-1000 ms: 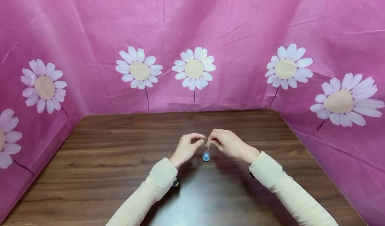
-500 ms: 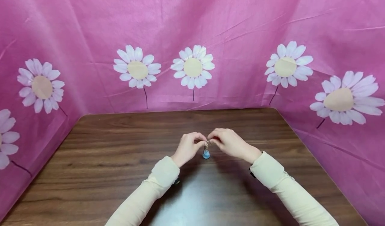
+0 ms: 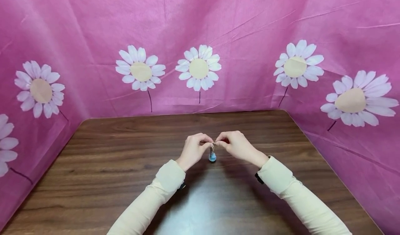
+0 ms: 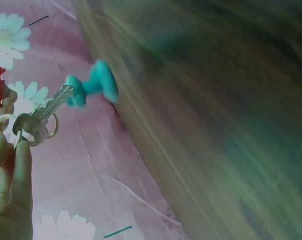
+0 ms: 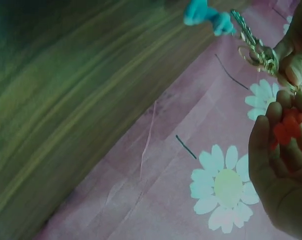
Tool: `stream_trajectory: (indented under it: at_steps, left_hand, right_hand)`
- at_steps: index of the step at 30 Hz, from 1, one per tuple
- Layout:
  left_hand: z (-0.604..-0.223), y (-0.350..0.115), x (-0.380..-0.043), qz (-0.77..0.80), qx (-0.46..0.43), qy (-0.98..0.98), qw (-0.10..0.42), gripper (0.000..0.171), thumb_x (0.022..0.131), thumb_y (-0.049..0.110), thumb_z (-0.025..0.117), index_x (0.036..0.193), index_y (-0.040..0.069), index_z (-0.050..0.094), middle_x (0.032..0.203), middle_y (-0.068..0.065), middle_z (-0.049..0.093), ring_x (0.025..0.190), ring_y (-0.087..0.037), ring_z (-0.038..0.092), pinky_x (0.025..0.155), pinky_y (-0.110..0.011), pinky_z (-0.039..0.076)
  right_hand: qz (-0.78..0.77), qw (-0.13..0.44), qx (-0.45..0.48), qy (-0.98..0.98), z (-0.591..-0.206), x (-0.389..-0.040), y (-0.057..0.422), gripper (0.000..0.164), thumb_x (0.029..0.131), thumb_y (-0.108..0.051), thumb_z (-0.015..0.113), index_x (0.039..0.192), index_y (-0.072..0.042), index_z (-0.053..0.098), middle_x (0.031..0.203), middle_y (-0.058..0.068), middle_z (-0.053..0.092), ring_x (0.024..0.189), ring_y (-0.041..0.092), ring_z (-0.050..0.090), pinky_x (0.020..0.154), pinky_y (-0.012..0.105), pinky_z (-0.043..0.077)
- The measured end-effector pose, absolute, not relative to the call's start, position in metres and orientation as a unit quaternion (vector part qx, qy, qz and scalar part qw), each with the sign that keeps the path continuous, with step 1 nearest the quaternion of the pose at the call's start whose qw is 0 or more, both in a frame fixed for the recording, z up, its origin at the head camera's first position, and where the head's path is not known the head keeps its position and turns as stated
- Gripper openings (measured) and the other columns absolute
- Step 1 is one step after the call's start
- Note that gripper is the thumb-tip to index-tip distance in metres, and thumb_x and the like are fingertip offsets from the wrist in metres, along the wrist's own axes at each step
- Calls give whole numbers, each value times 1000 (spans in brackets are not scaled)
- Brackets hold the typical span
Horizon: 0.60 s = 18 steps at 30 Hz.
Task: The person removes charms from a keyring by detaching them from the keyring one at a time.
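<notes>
My left hand [image 3: 193,150] pinches a metal key ring [image 4: 54,126] between thumb and fingertips, over the middle of the table. Keys hang from it, one silver key [image 4: 45,112] plainly seen in the left wrist view. Below the hands dangles a turquoise charm [image 3: 212,157], knobbed with a wide end. Close to the left fingertips, my right hand [image 3: 239,145] curls its thumb and fingers at a small red charm [image 5: 289,125], which lies against the fingers in the right wrist view. The join between red charm and ring is mostly hidden by fingertips.
A brown wood-grain table [image 3: 109,179] stretches under both arms. Pink cloth [image 3: 243,16] printed with white daisies stands round its back and sides. Cream sleeves [image 3: 168,179] cover the forearms, with a dark wrist device [image 3: 259,178] below the right cuff.
The left thumb and finger have closed from a gap into a pinch on the key ring. Both hands and the dangling turquoise charm sit slightly higher in view.
</notes>
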State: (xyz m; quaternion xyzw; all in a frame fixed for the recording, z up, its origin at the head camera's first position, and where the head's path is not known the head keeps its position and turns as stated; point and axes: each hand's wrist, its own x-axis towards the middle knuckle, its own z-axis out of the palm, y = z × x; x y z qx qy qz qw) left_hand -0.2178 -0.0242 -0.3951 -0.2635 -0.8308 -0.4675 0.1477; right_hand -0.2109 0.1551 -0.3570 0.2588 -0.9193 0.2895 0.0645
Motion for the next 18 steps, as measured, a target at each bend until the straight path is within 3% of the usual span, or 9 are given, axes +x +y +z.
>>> stream_trajectory:
  at_steps: [6, 10, 14, 18]
  left_hand:
    - [-393, -25, -217, -534, -215, -809, 121, 7, 79, 9, 69, 80, 2, 69, 77, -7, 70, 73, -16, 66, 68, -20, 51]
    - [-393, -26, -216, -589, -170, -783, 101, 6, 78, 7, 70, 79, 1, 69, 76, -11, 69, 70, -20, 63, 61, -18, 46]
    - [-392, -25, -220, -627, -139, -762, 82, 6, 77, 4, 69, 82, 0, 69, 78, -15, 68, 67, -12, 57, 58, -17, 41]
    - [-389, -22, -221, -670, -120, -730, 62, 10, 78, 2, 68, 85, -5, 67, 81, -16, 68, 67, -4, 58, 64, -18, 47]
  right_hand:
    - [366, 29, 190, -911, -354, -209, 155, 5, 82, -18, 67, 82, -14, 70, 76, -1, 68, 68, 10, 56, 61, 26, 44]
    - [404, 10, 170, -899, -358, -211, 155, 7, 83, -16, 66, 83, -10, 70, 77, 1, 68, 70, 16, 58, 61, 27, 46]
    - [425, 3, 165, -890, -357, -214, 156, 8, 83, -15, 66, 85, -9, 70, 80, 3, 68, 71, 16, 59, 62, 27, 47]
    - [422, 12, 165, -891, -354, -214, 157, 9, 83, -16, 66, 87, -9, 70, 80, 4, 68, 69, 15, 58, 61, 28, 47]
